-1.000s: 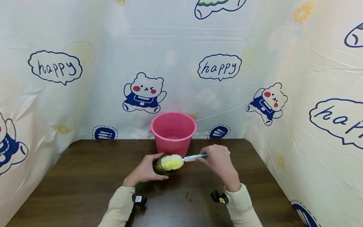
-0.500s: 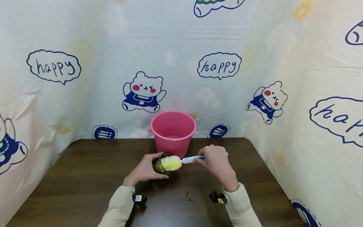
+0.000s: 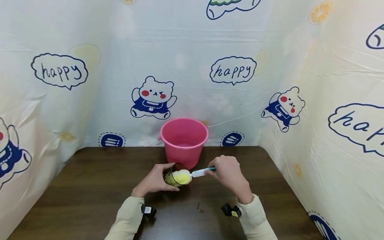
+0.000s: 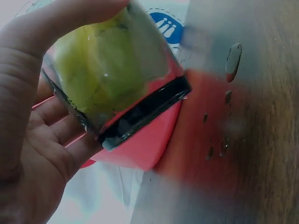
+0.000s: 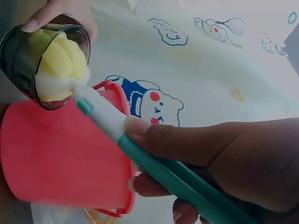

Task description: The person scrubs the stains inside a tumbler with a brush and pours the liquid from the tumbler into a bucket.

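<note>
Curled round a dark transparent glass (image 4: 112,70), my left hand (image 3: 156,179) keeps it tilted on its side, its mouth facing right. A sponge cup brush with a yellow and white head (image 5: 60,60) is pushed partly into that glass. My right hand (image 3: 228,174) grips the brush's white and teal handle (image 5: 154,165), thumb along the top and fingers underneath. In the left wrist view the yellow sponge presses against the inside of the glass wall. Part of the handle is hidden behind the right palm in the head view.
Just behind the glass stands a pink bucket (image 3: 183,150) on the dark wooden table (image 3: 90,186). Several water drops (image 4: 233,60) lie on the tabletop, with a small wet spot (image 3: 199,207) between the forearms. A printed curtain (image 3: 192,43) encloses the back and sides.
The brush head has gone a little deeper into the glass, and the handle now slants more. The glass has shifted slightly; both hands keep their hold.
</note>
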Motion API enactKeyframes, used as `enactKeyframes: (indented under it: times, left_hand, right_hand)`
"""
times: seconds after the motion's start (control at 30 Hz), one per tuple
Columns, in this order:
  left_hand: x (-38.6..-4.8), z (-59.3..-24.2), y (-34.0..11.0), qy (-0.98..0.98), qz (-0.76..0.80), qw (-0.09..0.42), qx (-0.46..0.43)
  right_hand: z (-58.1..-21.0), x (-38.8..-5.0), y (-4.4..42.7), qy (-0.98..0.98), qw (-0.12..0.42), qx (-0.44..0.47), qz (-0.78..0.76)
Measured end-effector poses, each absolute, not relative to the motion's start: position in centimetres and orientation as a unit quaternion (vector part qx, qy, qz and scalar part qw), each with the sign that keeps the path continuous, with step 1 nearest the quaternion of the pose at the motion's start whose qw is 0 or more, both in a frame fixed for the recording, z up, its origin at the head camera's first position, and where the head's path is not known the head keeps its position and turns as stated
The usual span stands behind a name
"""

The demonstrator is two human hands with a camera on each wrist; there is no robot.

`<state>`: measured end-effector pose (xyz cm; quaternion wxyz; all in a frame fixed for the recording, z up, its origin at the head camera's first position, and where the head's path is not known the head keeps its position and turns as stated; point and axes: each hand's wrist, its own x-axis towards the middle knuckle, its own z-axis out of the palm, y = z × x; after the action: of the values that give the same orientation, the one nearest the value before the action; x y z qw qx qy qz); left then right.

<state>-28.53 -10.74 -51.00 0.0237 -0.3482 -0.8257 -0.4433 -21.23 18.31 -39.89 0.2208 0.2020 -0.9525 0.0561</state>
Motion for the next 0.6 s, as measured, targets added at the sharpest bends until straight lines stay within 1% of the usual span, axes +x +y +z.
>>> enactKeyframes:
  times: [0.2,0.43,0.6]
  left_hand:
    - [-28.73,-50.78,-10.67,-0.817,-0.461,0.026,-0.345]
    - [-28.51,-50.9,-10.59,-0.824,-0.44,0.03,-0.355]
    - [-28.59,-51.04,-10.42,-0.822,-0.45,0.02,-0.35]
  right_hand:
    - [-39.77,-21.43,18.55,-0.951,0.239,0.178,0.077]
    - [-39.47,-21.16,18.84,-0.946,0.221,0.229,0.057]
    - [-39.45,-21.48,19.17,-0.943,0.253,0.206,0.067]
